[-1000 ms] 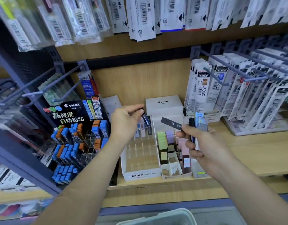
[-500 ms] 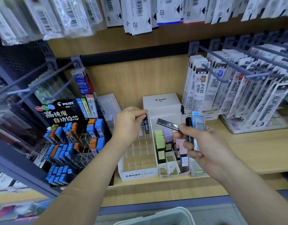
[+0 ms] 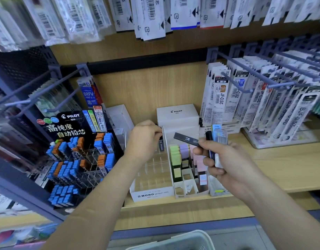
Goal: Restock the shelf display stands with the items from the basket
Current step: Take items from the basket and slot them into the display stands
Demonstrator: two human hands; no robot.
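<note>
My left hand (image 3: 144, 138) reaches into the back of the clear-celled MONO graph MG display stand (image 3: 152, 193) and pinches a dark lead case (image 3: 161, 144) standing in a rear slot. My right hand (image 3: 222, 162) hovers to the right of the stand, above the pastel lead cases, and grips a bunch of lead cases: a black 0.5 2B case (image 3: 185, 139) juts left, and clear and blue ones (image 3: 220, 135) stick up. The white basket rim (image 3: 177, 240) shows at the bottom edge.
A black PILOT lead display (image 3: 78, 154) with blue and orange cases stands at the left. A white divided box (image 3: 187, 191) holds green, purple and pink cases. White PILOT boxes (image 3: 177, 114) sit behind. Refill packs (image 3: 264, 105) hang on pegs at the right, above the wooden shelf (image 3: 285, 165).
My left hand moved down and back with the dark case, lowering it into a rear slot of the MONO stand. My right hand stayed almost still with its bunch.
</note>
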